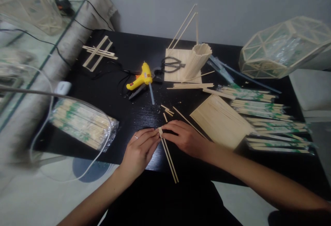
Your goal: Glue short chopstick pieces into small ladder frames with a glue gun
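My left hand (141, 148), with a ring on one finger, pinches a pair of wooden chopsticks (170, 160) near their upper end. From the other side, the fingers of my right hand (187, 138) close on the same spot. The chopsticks slant down toward me past the table's front edge. Exactly how the fingertips meet the wood is partly hidden. Just beyond my hands lie a few short cut stick pieces (167, 110). One long stick (188, 122) runs beside my right hand, near a flat wooden panel (222, 120) made of sticks.
A yellow glue gun (141, 76) with pliers (138, 91) lies ahead. Behind are scissors (172, 64) and a stick-built holder (198, 62) on a base. Wrapped chopsticks (84, 122) lie left, more packets (279, 129) right. A white cable (38, 133) loops at left.
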A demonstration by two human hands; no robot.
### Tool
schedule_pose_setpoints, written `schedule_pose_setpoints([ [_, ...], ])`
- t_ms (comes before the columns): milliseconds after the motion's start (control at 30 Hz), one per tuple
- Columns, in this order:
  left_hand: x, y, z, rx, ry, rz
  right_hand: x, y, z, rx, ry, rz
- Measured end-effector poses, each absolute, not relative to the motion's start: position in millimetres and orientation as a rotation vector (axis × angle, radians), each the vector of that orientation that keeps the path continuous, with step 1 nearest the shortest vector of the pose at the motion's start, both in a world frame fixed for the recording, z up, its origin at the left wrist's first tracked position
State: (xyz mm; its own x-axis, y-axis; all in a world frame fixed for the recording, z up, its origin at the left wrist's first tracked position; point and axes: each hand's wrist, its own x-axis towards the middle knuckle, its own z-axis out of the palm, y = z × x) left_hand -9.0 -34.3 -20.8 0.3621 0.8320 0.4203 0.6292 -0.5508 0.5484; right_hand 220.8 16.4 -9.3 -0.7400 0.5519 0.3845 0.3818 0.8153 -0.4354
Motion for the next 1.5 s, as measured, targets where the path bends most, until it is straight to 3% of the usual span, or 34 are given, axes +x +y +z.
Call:
schedule_pose_setpoints([
  [1500,-6.2,-31.1,-15.8,2.363,1.28,1.001,220.8,22.5,-7.7,-0.639,-2.49,0.437],
])
